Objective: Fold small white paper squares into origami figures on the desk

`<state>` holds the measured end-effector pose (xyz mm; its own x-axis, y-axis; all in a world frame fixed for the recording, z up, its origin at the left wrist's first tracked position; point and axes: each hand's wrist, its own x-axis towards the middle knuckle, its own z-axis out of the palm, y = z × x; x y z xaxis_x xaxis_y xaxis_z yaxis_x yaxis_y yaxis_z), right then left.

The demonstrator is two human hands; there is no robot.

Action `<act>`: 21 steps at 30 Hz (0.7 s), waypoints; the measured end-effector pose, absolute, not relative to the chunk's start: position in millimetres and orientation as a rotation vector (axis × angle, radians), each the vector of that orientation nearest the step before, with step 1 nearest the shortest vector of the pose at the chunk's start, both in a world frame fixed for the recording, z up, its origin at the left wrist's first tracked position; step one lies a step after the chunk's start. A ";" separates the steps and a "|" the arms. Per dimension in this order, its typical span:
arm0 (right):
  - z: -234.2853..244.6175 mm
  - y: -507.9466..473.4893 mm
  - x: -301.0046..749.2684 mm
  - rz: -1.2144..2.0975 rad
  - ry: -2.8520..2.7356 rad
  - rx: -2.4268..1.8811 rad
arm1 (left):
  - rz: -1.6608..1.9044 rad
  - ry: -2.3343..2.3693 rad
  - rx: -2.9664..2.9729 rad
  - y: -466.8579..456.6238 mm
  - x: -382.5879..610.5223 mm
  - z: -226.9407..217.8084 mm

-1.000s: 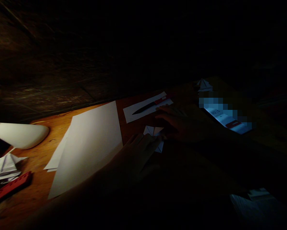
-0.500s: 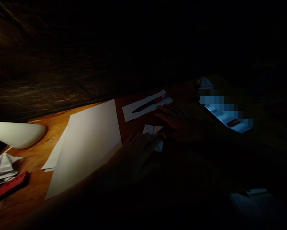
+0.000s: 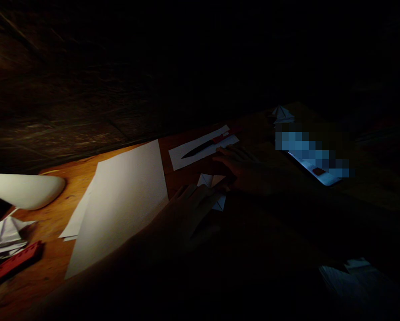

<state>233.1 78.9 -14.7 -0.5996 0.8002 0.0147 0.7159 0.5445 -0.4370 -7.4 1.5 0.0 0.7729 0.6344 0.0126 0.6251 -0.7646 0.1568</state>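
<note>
The scene is very dark. A small folded white paper (image 3: 210, 180) lies on the wooden table (image 3: 62, 254), with creases showing. My left hand (image 3: 189, 214) rests flat on its near side, fingers stretched out over it. My right hand (image 3: 246, 167) lies on its right side, fingers extended and pressing the paper down. Both forearms are in deep shadow.
A large white sheet (image 3: 122, 200) lies left of the hands over another sheet. Behind is a paper strip (image 3: 189, 154) with a red-handled knife (image 3: 203, 146). A lit phone (image 3: 315, 167) and a folded paper piece (image 3: 280, 114) sit right. A white lamp base (image 3: 24, 191), folded papers (image 3: 4, 234) and a red ruler (image 3: 12, 264) lie far left.
Both hands have barely shifted on the folded paper; the right fingers slid slightly left. The view moved a little.
</note>
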 end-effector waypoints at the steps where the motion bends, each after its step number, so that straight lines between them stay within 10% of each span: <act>1: -14.8 79.0 232.8 0.582 -2.561 -1.278 | 0.098 1.013 2.820 1.3 -7.5 -0.3; 21: -4.6 71.7 232.9 0.585 -2.433 -1.302 | 0.127 0.980 2.816 2.4 -8.5 -0.7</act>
<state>232.9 71.7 -4.6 -0.5336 0.8414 0.0854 0.7106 0.5008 -0.4942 -8.5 2.4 -0.7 0.7820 0.6226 0.0285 0.6093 -0.7733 0.1752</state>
